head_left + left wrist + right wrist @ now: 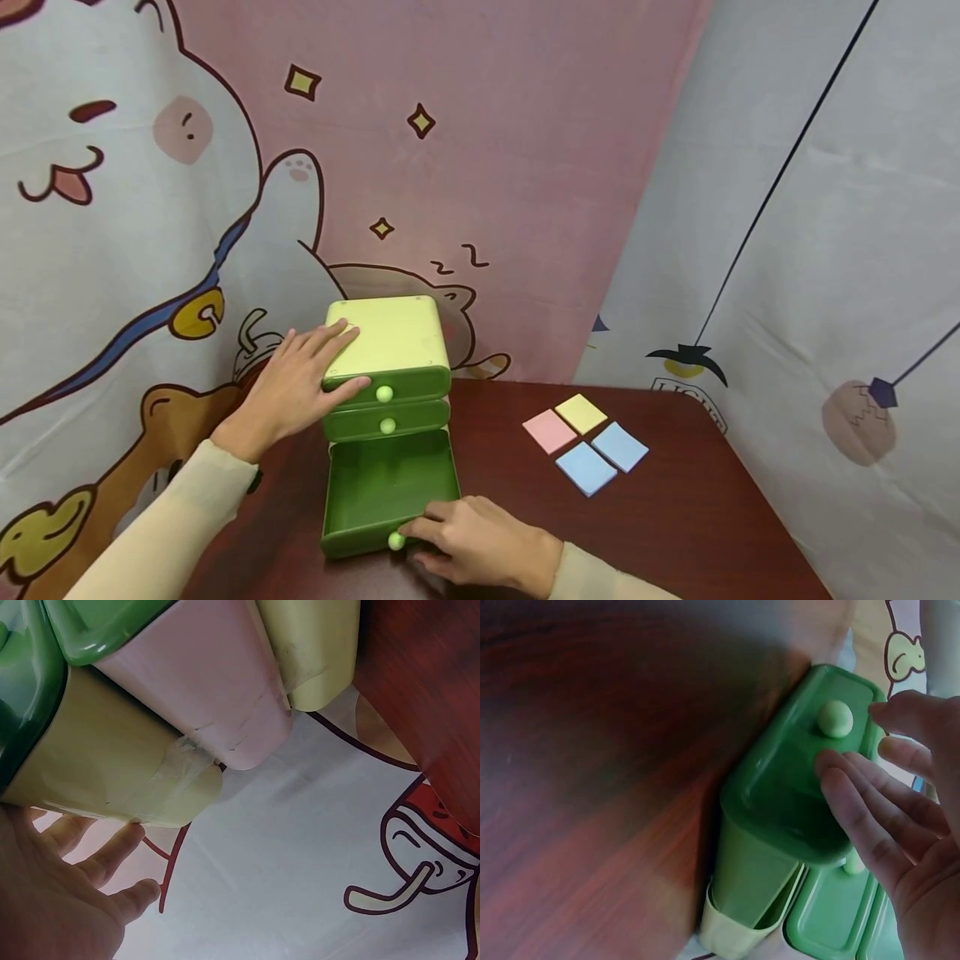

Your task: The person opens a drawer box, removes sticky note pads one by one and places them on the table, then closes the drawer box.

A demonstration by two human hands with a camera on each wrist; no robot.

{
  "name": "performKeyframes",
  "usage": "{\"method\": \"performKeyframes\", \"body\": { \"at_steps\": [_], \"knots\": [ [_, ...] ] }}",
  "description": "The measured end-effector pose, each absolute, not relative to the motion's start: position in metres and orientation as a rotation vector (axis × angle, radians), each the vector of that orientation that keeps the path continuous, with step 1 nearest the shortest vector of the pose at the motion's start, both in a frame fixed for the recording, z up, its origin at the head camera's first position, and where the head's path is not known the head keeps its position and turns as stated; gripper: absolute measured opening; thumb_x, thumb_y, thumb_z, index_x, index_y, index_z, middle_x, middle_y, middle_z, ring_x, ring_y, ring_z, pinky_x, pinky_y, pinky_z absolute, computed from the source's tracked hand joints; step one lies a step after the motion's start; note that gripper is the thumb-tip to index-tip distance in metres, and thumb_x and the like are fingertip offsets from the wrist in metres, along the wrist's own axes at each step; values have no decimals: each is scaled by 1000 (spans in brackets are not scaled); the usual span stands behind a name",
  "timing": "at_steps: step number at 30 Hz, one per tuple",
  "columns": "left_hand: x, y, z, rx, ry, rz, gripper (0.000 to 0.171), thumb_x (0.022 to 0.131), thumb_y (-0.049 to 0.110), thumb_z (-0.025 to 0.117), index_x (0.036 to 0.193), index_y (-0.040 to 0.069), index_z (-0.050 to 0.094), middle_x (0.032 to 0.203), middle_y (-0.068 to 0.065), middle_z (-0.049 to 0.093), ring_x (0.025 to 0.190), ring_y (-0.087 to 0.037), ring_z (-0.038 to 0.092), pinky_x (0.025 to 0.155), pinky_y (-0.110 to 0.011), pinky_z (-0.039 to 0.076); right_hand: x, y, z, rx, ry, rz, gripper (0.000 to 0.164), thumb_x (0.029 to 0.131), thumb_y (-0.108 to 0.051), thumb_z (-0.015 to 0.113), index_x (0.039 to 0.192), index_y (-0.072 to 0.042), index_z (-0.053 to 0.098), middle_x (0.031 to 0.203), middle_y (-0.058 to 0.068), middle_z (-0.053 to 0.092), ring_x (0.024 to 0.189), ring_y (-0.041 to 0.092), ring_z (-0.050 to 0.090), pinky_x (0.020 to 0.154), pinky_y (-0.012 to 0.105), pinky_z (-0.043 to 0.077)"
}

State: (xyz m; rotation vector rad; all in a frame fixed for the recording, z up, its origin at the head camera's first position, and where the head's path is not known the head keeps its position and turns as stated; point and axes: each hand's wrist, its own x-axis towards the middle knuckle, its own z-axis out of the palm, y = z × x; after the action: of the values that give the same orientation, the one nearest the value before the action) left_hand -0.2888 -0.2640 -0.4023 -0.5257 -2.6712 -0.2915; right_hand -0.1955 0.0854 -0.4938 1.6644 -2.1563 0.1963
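Note:
A small drawer cabinet point(393, 333) with a pale yellow top and green drawer fronts stands on the table. My left hand point(307, 375) rests on the left part of its top, fingers extended, thumb along the upper front edge. Its fingers point(112, 855) lie against the yellow casing point(112, 757) in the left wrist view. The bottom drawer point(393, 479) is pulled out; the two above are closed. At its front is my right hand point(480, 542), beside the round light green knob point(397, 541). In the right wrist view, loosely extended fingertips point(836, 769) touch the drawer front point(772, 787) below the knob point(835, 718).
Right of the cabinet, square pads lie on the dark red table point(675, 500): a pink one point(550, 431), a yellow one point(581, 414) and two blue ones point(587, 468). A printed cartoon cloth point(525, 167) hangs behind and along both sides. Clear tape joins the cabinet's casings.

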Motion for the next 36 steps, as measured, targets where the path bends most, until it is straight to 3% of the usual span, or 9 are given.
{"method": "performKeyframes", "body": {
  "at_steps": [8, 15, 24, 32, 36],
  "knots": [
    [-290, -264, -404, -530, -2667, -290, 90, 111, 70, 69, 183, 23, 42, 189, -14, 41, 167, -51, 47, 141, -82, 22, -190, 73, -499, 1640, -2175, 45, 20, 108, -31, 86, 127, -27, 84, 98, -15, 79, 65, 1, 69, 54, 10, 47],
    [-290, -264, -404, -535, -2653, -285, 90, 111, 69, 69, 183, 22, 42, 189, -14, 41, 166, -51, 48, 140, -83, 23, -187, 67, -499, 1608, -2166, -77, 16, 109, -33, 85, 125, -29, 83, 96, -15, 79, 70, 1, 71, 53, 12, 48],
    [-288, -264, -404, -525, -2676, -292, 91, 111, 71, 68, 184, 24, 40, 190, -13, 40, 167, -51, 46, 141, -83, 21, -184, 59, -497, 1601, -2087, -263, 21, 104, -23, 87, 123, -27, 82, 98, -14, 77, 68, 0, 69, 51, 13, 49],
    [-289, -265, -404, -516, -2699, -301, 92, 111, 74, 65, 185, 26, 38, 192, -12, 37, 170, -49, 44, 142, -81, 19, -182, 51, -499, 1484, -1902, -416, 13, 107, -24, 77, 116, -30, 85, 97, -16, 70, 67, -2, 64, 46, 18, 43],
    [-289, -264, -403, -519, -2693, -294, 92, 111, 73, 66, 184, 25, 39, 191, -12, 37, 169, -49, 44, 142, -82, 20, -185, 47, -498, 1475, -1875, -447, 17, 109, -23, 73, 116, -31, 87, 99, -16, 69, 74, -3, 65, 50, 15, 48]
  ]
}}
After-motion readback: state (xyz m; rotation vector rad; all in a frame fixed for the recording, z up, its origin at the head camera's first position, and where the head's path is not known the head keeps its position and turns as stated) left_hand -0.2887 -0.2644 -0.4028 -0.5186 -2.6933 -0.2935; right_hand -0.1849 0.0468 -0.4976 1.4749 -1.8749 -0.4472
